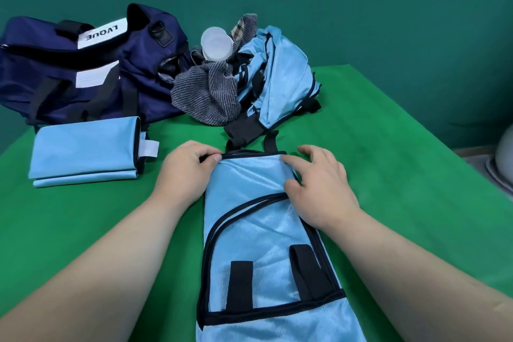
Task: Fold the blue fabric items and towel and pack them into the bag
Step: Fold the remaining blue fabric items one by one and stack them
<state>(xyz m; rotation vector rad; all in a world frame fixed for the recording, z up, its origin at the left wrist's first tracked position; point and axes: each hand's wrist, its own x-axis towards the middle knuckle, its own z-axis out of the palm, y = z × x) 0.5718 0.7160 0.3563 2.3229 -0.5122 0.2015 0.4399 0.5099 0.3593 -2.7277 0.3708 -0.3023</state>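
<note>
Green worktop (402, 161). Blue fabric item (249, 216) lies before me; my left hand (188, 166) grip pinches its far corner, right hand (322, 189) flat, fingers apart, pressing the other. Folding step, I judge; next needs an even pull toward me. Bag (69, 72) far left.

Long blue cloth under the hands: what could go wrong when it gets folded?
The long light-blue fabric piece with black trim is only pinched at its far edge by the left hand, with the right hand resting on it, so the fold may come out crooked. Its loose black straps could bunch inside. Later, pulling the grey striped towel might topple the translucent plastic container nestled in that pile.
</note>
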